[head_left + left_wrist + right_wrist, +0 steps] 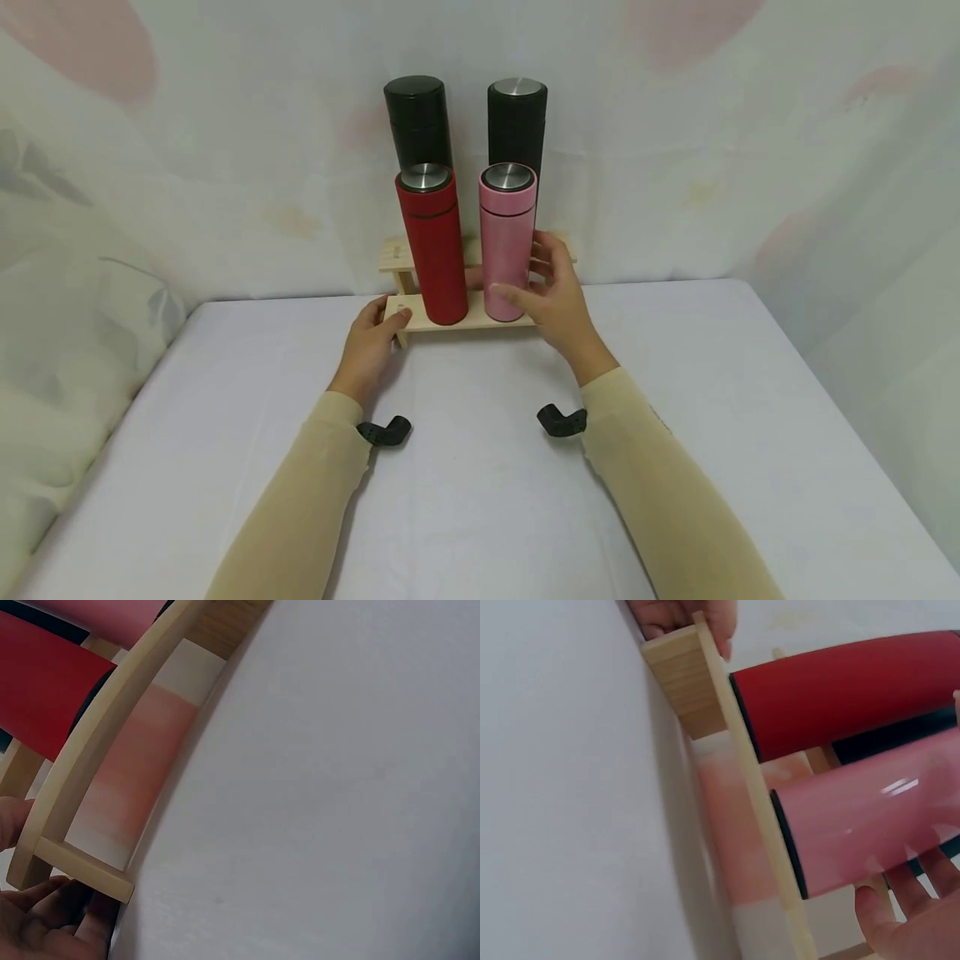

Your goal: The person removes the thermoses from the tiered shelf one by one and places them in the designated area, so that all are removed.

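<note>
A two-step wooden rack (pixel 480 315) bears a red thermos (pixel 435 250) and a pink thermos (pixel 507 242), both upright on its lower step. My left hand (pixel 369 346) grips the left end of that step, thumb on top and fingers curled below the board (pixel 112 735). At the right side of the pink thermos (pixel 870 817) is my right hand (pixel 558 304); its thumb lies across the lower front and its fingers hold the side. Behind, on the upper step, stand a black thermos with a dark lid (pixel 417 121) and one with a silver lid (pixel 517 121).
The rack stands at the back edge of a table under a white cloth (pixel 465 500). A pale patterned curtain (pixel 675 167) hangs right behind it, and more fabric (pixel 67 333) hangs at the left. Black wrist cameras sit on both sleeves.
</note>
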### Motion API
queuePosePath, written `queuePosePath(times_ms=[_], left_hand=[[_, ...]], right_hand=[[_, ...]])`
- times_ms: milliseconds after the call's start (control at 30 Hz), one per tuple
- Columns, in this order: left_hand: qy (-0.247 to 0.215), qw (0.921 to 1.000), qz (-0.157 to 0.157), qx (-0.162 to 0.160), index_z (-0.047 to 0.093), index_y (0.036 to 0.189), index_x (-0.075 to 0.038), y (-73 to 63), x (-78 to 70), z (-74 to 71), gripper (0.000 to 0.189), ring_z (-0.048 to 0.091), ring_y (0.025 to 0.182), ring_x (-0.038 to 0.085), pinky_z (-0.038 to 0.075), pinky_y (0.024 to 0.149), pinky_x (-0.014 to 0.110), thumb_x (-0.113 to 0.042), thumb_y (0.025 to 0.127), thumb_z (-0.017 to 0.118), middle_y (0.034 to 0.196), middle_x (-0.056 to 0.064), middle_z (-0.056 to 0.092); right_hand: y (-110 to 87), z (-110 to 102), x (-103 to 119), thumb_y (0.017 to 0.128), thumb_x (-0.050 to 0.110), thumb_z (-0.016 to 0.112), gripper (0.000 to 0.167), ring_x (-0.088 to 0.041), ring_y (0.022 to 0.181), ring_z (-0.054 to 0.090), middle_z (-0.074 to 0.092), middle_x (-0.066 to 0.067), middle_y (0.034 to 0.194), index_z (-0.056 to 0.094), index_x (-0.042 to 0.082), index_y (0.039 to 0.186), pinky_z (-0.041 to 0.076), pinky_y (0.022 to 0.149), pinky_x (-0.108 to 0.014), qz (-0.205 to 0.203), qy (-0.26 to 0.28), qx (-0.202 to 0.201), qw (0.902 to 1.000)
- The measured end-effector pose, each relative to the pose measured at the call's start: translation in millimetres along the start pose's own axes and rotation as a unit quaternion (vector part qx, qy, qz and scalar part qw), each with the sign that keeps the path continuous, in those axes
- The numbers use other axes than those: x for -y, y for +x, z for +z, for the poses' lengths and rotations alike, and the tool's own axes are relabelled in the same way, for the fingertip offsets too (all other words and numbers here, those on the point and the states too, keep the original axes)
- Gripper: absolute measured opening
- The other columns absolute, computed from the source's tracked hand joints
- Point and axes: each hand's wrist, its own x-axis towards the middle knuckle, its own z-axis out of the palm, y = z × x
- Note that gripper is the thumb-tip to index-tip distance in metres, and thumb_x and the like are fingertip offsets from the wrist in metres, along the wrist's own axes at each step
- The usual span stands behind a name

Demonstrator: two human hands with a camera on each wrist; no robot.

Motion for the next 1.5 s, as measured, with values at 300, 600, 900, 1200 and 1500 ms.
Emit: queuePosePath(times_ms=[300,600,900,1200,1500], left_hand=[[-0.035,0.9993,-0.014,0.005,0.039,0.163,0.003,-3.0,-3.6,0.4,0.068,0.054,0.139,0.024,0.041,0.12,0.036,-0.026,0.109,0.069,0.158,0.018,0.053],[-0.073,0.997,-0.024,0.014,0.036,0.163,0.008,-3.5,-5.0,2.6,0.068,0.052,0.142,0.025,0.04,0.121,0.035,-0.02,0.109,0.067,0.162,0.021,0.049],[-0.129,0.9912,-0.022,0.023,0.036,0.159,0.012,-2.5,-1.7,0.6,0.065,0.048,0.146,0.03,0.038,0.122,0.033,-0.015,0.109,0.067,0.162,0.024,0.045],[-0.125,0.9917,-0.019,0.019,0.036,0.159,0.012,-4.0,-3.0,3.6,0.063,0.049,0.147,0.032,0.04,0.121,0.034,-0.014,0.11,0.066,0.161,0.026,0.046],[-0.088,0.9958,-0.023,0.009,0.038,0.16,0.009,-7.0,-6.7,1.7,0.063,0.052,0.144,0.028,0.041,0.12,0.034,-0.018,0.111,0.065,0.159,0.023,0.049]], right_hand=[[-1.7,8.1,-9.0,0.091,0.021,0.092,0.084,-0.024,0.131,0.054,0.054,-0.003,0.148,0.044,0.015,0.16,0.054,0.106,-0.047,-0.018,-0.069,-0.037,0.9967],[-3.3,11.9,-9.2,0.093,0.014,0.09,0.081,-0.025,0.125,0.056,0.054,-0.009,0.146,0.044,0.005,0.159,0.054,0.104,-0.047,-0.022,-0.11,-0.055,0.9921],[-4.3,12.1,-7.5,0.093,0.01,0.089,0.083,-0.027,0.127,0.055,0.052,-0.012,0.147,0.042,0.004,0.161,0.053,0.105,-0.048,-0.04,-0.113,-0.05,0.9915],[-7.2,11.1,-5.5,0.093,0.01,0.088,0.083,-0.025,0.129,0.055,0.052,-0.008,0.149,0.041,0.007,0.161,0.052,0.108,-0.046,-0.033,-0.106,-0.047,0.9928],[-15.6,9.2,2.1,0.092,0.012,0.089,0.085,-0.026,0.128,0.054,0.053,-0.006,0.149,0.039,0.011,0.162,0.053,0.107,-0.048,-0.009,-0.106,-0.04,0.9935]])
